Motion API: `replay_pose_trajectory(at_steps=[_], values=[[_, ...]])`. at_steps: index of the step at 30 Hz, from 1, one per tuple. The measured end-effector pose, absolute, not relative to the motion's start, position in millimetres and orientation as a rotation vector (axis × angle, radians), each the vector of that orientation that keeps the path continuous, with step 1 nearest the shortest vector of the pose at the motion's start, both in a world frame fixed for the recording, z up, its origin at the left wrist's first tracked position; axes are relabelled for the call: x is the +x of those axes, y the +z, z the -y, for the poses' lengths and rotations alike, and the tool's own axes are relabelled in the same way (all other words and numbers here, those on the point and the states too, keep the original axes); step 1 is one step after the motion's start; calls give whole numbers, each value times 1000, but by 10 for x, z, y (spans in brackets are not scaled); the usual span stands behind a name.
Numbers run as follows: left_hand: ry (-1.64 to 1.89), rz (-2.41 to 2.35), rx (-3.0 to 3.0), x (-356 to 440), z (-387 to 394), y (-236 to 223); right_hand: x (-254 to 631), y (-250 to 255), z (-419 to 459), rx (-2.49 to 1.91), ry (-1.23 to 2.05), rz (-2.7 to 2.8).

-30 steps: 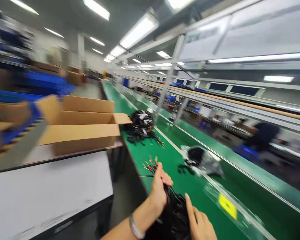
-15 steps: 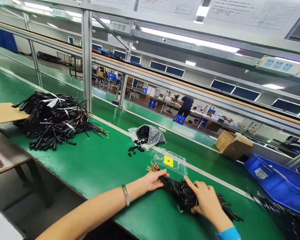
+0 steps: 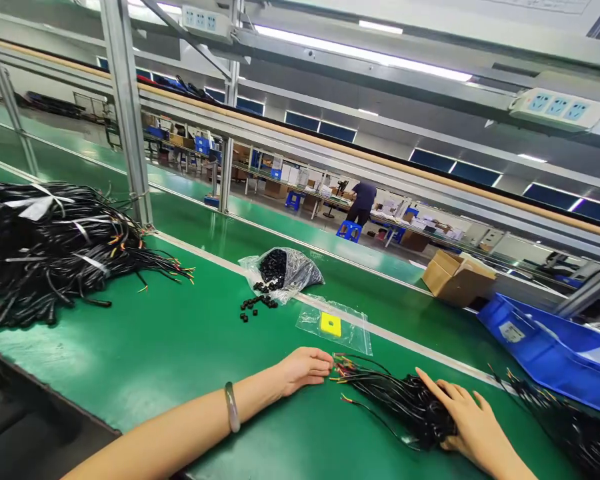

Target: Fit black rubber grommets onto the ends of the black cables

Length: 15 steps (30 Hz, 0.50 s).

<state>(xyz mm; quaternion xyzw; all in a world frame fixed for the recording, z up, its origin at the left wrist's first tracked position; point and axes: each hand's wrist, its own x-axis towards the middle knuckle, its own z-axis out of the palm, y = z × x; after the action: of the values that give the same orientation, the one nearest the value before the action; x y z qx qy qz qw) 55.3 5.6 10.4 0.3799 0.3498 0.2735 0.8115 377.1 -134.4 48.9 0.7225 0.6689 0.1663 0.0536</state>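
Note:
A bundle of black cables [image 3: 405, 400] lies on the green bench top, its stripped coloured wire ends pointing left. At those ends is my left hand [image 3: 305, 370], fingers stretched out and close together, with the tips at or touching the wires. My right hand [image 3: 467, 417] rests over the bundle's right part, fingers spread and thumb low beside it. One cable strays from the bundle toward the front. Just behind lies a clear zip bag [image 3: 357, 333] with a yellow square piece [image 3: 331, 325] that has a hole.
A big pile of black cables [image 3: 55, 247] lies at left by a metal post [image 3: 125, 113]. Small black parts [image 3: 253, 307] spill from a plastic bag [image 3: 303, 273]. At right are a blue bin [image 3: 545, 353], more cables [image 3: 570, 427] and a cardboard box [image 3: 455, 277]. A person [image 3: 364, 200] stands far off.
The bundle now lies down on the bench, its wire ends fanned out. My left hand has let go of it and straightened its fingers. My right hand moved right; the view shifted.

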Motion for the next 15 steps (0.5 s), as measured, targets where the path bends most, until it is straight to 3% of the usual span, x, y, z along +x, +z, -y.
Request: replay_pose_trajectory(at_steps=[3, 7, 15], values=[[672, -781, 966, 508, -163, 107, 3584, 557, 1369, 2258, 512, -2081], [809, -805, 1159, 344, -373, 110, 3004, 491, 1197, 2077, 219, -2532], [837, -855, 1390, 126, -503, -56, 2549, 465, 689, 2327, 452, -1959]])
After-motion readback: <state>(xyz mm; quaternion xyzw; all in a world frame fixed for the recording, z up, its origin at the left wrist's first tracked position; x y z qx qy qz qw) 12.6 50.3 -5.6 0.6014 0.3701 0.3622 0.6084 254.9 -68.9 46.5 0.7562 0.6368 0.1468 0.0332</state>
